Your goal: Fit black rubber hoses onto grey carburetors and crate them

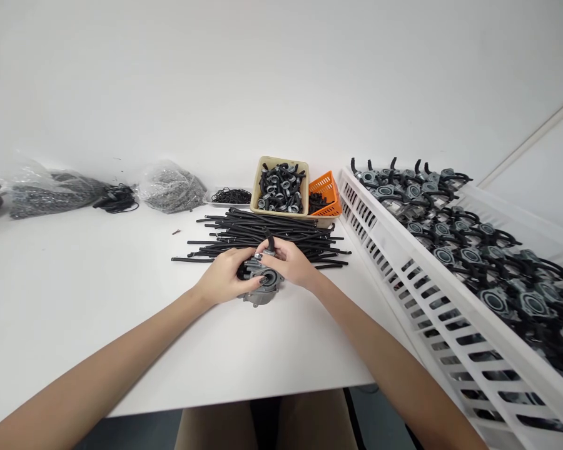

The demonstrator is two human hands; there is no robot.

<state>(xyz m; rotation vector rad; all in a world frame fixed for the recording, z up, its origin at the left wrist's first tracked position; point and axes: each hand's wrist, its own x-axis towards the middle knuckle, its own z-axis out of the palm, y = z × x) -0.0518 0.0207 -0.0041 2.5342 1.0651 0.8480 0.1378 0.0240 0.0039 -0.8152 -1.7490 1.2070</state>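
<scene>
A grey cast-metal carburetor (pixel 258 297), lumpy, with a round bore in its face, is in the person's 2 hands above the smooth white desk (pixel 75 281); the left hand (pixel 223 275) grips its side, thumb laid across the front by the bore; the right hand (pixel 286 259) has thumb and fingers closed about its top, beside a short black tube (pixel 269 240) that juts upward.

Just beyond lies a loose heap of long, straight, matte black hoses (pixel 263 232), overlapping too much to count; behind it stand a rounded beige plastic tub (pixel 281 214) of curved black tubes (pixel 274 181) with metal rings, a tilted orange slotted basket (pixel 334 190) of short black pieces (pixel 316 203), and a shallow white tray (pixel 208 199) of thin, tangled black loops (pixel 229 196).

Farther left, crinkled clear plastic bags (pixel 171 187) hold small grey pieces, a black bundle (pixel 116 199) between them; at the right a long white slotted plastic crate (pixel 389 231) is packed with more carburetors (pixel 491 301), fitted with black hoses.

Counted: 1 carburetor in hand; 1 tub; 1 basket; 1 tray; 2 bags; 1 crate; 5 hose ends upright near the crate's far edge.
</scene>
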